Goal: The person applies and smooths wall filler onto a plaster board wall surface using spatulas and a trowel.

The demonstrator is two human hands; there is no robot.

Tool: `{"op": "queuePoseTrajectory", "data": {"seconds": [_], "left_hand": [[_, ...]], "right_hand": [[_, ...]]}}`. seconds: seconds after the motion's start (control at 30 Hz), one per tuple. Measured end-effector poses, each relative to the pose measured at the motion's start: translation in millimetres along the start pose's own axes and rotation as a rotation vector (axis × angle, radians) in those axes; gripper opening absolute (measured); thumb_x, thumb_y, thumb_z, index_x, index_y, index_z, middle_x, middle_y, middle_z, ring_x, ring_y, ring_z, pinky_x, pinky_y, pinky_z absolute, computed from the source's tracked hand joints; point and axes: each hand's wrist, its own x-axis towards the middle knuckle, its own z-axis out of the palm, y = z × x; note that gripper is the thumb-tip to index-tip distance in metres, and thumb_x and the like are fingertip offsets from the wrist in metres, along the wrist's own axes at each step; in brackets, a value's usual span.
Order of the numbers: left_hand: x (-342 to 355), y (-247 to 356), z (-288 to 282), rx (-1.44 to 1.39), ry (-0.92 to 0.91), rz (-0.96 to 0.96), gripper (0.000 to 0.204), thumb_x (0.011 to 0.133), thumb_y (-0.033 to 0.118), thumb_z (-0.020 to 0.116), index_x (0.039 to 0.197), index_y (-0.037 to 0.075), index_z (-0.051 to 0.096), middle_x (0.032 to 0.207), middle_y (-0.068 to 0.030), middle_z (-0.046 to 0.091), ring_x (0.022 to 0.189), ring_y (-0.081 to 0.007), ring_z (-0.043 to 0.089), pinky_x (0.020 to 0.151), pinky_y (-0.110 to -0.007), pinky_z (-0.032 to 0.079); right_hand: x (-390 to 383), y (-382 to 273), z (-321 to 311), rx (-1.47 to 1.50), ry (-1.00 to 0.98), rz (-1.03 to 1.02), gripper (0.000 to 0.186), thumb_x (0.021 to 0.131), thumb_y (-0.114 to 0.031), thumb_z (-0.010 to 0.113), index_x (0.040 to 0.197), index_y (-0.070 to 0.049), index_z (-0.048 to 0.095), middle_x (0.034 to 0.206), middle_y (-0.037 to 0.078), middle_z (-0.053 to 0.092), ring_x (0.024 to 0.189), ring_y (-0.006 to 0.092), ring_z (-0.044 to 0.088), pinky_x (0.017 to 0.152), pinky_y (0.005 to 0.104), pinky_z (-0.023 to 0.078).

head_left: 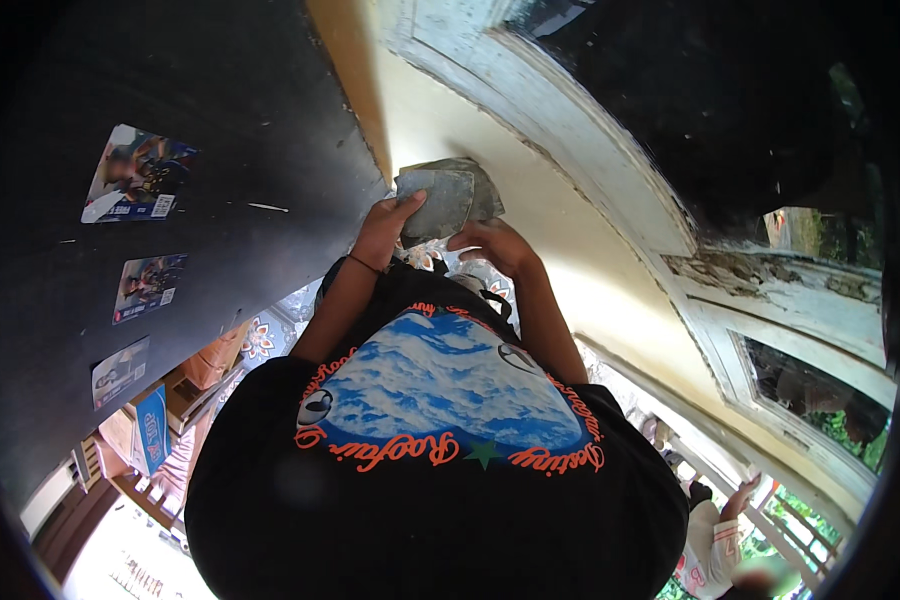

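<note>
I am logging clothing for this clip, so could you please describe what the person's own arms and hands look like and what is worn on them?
Both forearms are bare below the short sleeves of a black T-shirt. The left hand has a thin dark band around its wrist. The right hand shows no glove, watch or ring.

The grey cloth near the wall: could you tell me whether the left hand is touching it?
Touching. The head view shows the left hand with its thumb laid over the front of the grey cloth, gripping its left edge; the right hand holds it from below.

Daylit, dark vignette, strong fisheye edge bending.
</note>
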Motion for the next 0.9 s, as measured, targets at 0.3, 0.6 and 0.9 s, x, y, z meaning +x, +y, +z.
{"op": "queuePoseTrajectory", "data": {"seconds": [0.3, 0.6, 0.9], "left_hand": [[-19.2, -23.5, 28.8, 0.199, 0.08, -0.024, 0.046, 0.076, 0.035, 0.06, 0.087, -0.009, 0.057, 0.078, -0.0094, 0.06, 0.064, -0.0116, 0.056, 0.061, -0.022, 0.045], [-25.4, -51.2, 61.7, 0.364, 0.085, -0.018, 0.04, 0.078, 0.033, 0.058, 0.087, -0.006, 0.061, 0.075, -0.0076, 0.061, 0.064, -0.0087, 0.053, 0.061, -0.021, 0.042], [-21.4, -66.0, 61.7, 0.444, 0.327, 0.102, 0.027, 0.079, 0.02, 0.054, 0.097, 0.0, 0.061, 0.083, -0.0053, 0.062, 0.076, -0.008, 0.053, 0.071, -0.021, 0.041]], "right_hand": [[-58.1, 3.2, -24.9, 0.144, 0.083, -0.173, 0.037, 0.084, -0.029, 0.049, 0.109, -0.003, 0.046, 0.098, 0.009, 0.054, 0.087, 0.0166, 0.052, 0.069, 0.0304, 0.045], [-46.5, 30.6, -39.5, 0.192, -0.005, -0.035, 0.043, 0.08, -0.026, 0.057, 0.111, -0.001, 0.043, 0.102, 0.008, 0.052, 0.09, 0.0179, 0.052, 0.074, 0.0292, 0.045], [-73.6, 128.3, -143.3, 0.801, 0.495, 0.088, 0.028, 0.086, -0.012, 0.038, 0.113, -0.005, 0.039, 0.109, 0.013, 0.048, 0.099, 0.0246, 0.049, 0.081, 0.0405, 0.044]]}}
